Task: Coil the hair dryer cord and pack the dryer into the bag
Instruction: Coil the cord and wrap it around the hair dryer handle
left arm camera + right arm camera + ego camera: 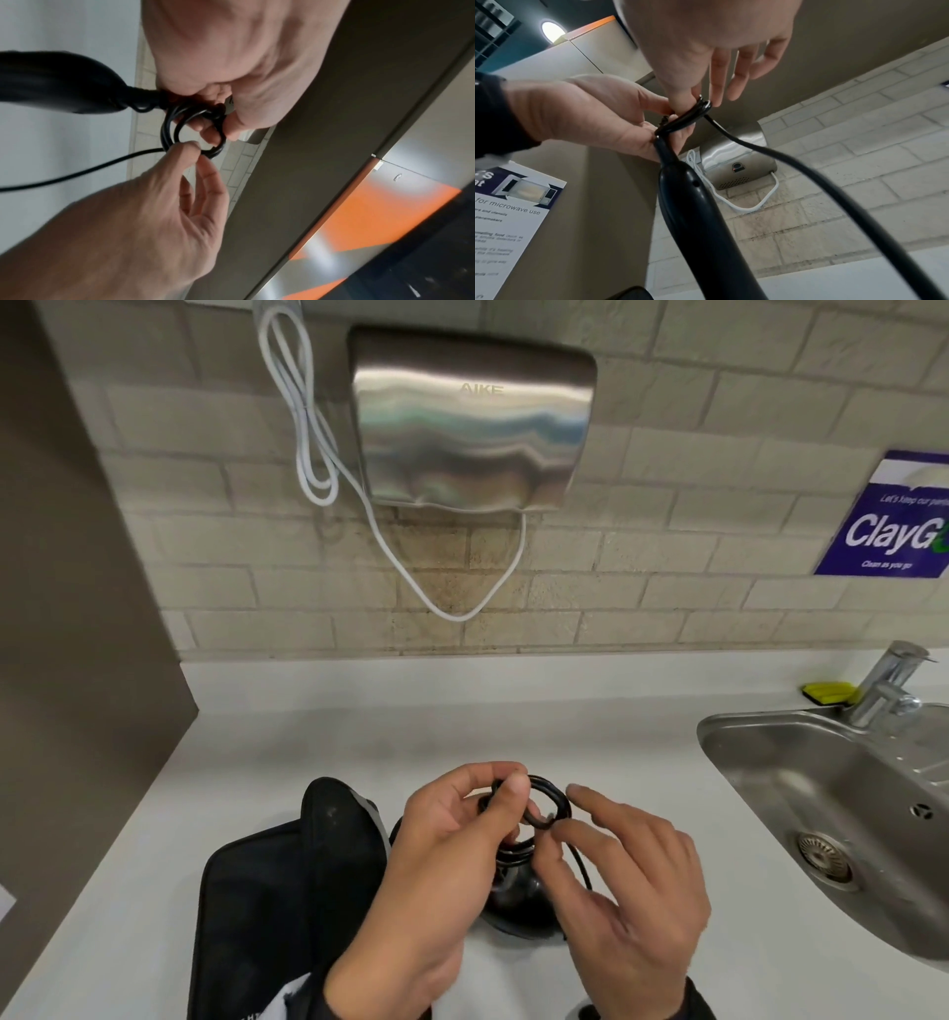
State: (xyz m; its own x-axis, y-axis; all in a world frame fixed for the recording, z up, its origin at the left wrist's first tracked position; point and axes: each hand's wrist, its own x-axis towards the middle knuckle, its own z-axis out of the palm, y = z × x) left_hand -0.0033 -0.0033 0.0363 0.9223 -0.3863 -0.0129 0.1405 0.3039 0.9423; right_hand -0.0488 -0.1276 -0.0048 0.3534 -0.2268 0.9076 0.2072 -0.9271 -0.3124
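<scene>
Your left hand (436,839) fingers pinched the coiled cord (552,801); your right hand (626,880) fingers pinched its loose strand above the desk (359,726)

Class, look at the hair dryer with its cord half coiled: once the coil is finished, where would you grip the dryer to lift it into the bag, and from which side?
Probably the handle: long, slim and round, so fingers can wrap it. Come from the right; the left hand pinches the coil at the handle's cord end, and the bag lies left.
</scene>
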